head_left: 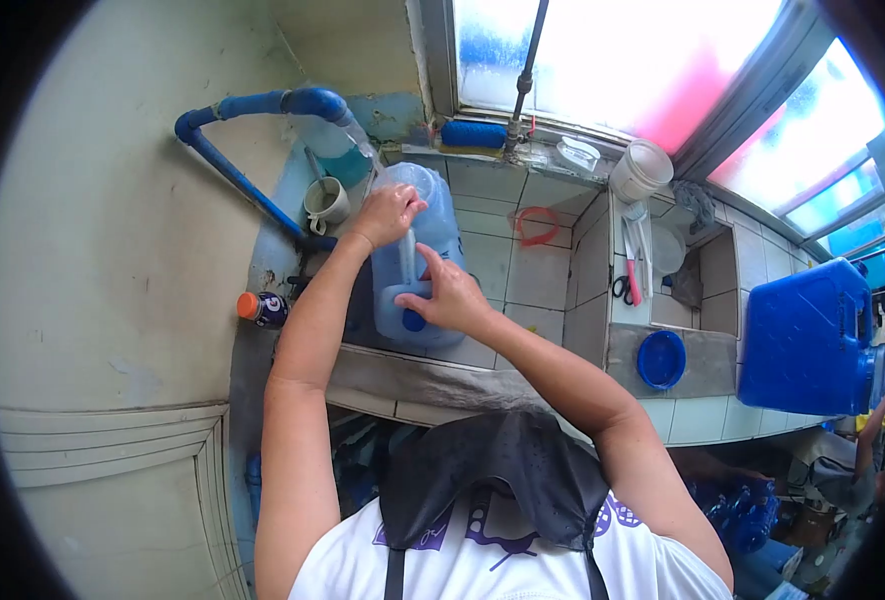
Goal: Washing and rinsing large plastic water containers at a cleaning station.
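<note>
A translucent blue plastic water jug (448,225) lies in the tiled sink (487,262), with its blue cap (413,321) towards me. Water (367,148) runs from a blue pipe (322,103) onto the jug's far end. My left hand (390,216) is over that far end, beside the stream, with its fingers curled; whether they grip anything is hidden. Nearer to me, my right hand (454,291) is over the jug beside its handle (408,259). Its thumb and index finger are spread apart, and I see nothing held between them.
Left of the sink are a mug (327,201) and an orange-capped bottle (264,309). A blue sponge (473,135) lies on the sill. To the right are scissors (624,288), a brush (636,217), a white tub (640,171), a blue lid (661,360) and a large blue container (802,341).
</note>
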Available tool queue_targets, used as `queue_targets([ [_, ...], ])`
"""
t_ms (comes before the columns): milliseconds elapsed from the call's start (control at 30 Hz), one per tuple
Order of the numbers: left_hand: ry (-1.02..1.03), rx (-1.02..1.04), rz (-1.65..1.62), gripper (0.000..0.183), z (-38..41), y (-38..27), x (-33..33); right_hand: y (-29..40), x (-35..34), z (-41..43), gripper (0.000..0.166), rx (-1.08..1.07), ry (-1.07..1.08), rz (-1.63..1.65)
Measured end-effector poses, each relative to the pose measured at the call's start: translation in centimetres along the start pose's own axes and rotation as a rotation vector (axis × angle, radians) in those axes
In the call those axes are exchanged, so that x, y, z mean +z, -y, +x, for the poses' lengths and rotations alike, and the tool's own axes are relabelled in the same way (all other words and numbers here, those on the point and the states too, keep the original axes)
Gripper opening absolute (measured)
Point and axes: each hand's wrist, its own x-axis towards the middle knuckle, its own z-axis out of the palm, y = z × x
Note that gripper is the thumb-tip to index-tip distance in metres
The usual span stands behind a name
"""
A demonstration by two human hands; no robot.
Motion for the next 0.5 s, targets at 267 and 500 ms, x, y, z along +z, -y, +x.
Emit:
queue_targets([
  [267, 0.192, -0.095, 0.019, 0.027, 1.7, -0.1, -1.6, -2.3, -4.0, -1.1, 0.096, 0.039, 0.101, 0.092],
  [500, -0.119, -0.226, 0.128, 0.026, 1.5, 3.6, -1.8, -2.3, -3.6, -1.8, 0.094, 0.053, 0.136, 0.179],
])
